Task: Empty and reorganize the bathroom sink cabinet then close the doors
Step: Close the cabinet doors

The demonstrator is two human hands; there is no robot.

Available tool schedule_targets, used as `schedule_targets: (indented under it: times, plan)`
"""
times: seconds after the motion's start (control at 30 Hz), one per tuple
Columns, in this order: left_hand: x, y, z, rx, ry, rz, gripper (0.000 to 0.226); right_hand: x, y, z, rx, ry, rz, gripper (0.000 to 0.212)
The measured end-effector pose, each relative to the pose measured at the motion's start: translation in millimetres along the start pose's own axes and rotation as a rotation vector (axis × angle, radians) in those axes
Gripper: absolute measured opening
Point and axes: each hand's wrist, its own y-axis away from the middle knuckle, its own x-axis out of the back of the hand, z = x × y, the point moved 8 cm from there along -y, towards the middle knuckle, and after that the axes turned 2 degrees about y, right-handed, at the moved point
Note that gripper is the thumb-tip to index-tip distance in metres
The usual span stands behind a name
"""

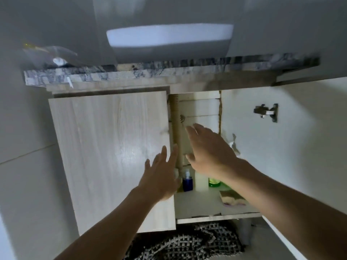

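Both hands spread wide and holding nothing, left hand point(161, 177) at the free edge of the closed left door point(110, 152), right hand point(208, 151) nearer the blue bottle point(187, 182) and green bottle point(214, 182), upright just below its fingers point(193, 129).

Low in the middle of your frame, the cabinet floor point(197, 205) carries a blue bottle point(187, 182), a green bottle point(214, 182) right of it, and a sponge point(232, 198) toward the front right.
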Motion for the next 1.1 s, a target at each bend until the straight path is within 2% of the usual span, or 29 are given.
schedule_targets:
  times: [0.07, 0.17, 0.43, 0.53, 0.6, 0.67, 0.77, 0.93, 1.1]
  plan:
    - [-1, 17, 40, -0.058, 0.113, 0.044, 0.088, 21, 35, 16, -0.040, 0.047, -0.048, 0.064]
    - [-5, 46, 108, -0.130, 0.224, 0.022, 0.093, 65, 81, 47, -0.143, 0.086, -0.095, 0.070]
    - [26, 93, 292, -0.338, 0.438, 0.079, 0.100, 262, 167, 128, -0.293, 0.285, 0.279, 0.064]
    - [40, 99, 351, -0.333, 0.437, 0.093, 0.105, 294, 177, 169, -0.406, 0.221, 0.321, 0.070]
    - [42, 99, 375, -0.308, 0.463, 0.098, 0.104, 286, 179, 191, -0.484, 0.083, 0.292, 0.064]
    - [38, 95, 388, -0.282, 0.468, 0.109, 0.104, 269, 183, 206, -0.532, -0.037, 0.233, 0.052]
    - [28, 82, 387, -0.219, 0.458, 0.103, 0.105, 247, 184, 214, -0.498, -0.105, 0.227, 0.039]
    - [25, 72, 362, -0.195, 0.397, 0.133, 0.113, 243, 180, 202, -0.437, -0.104, 0.351, 0.050]
    - [27, 79, 305, -0.121, 0.341, 0.181, 0.120, 225, 169, 165, -0.280, -0.050, 0.348, 0.068]
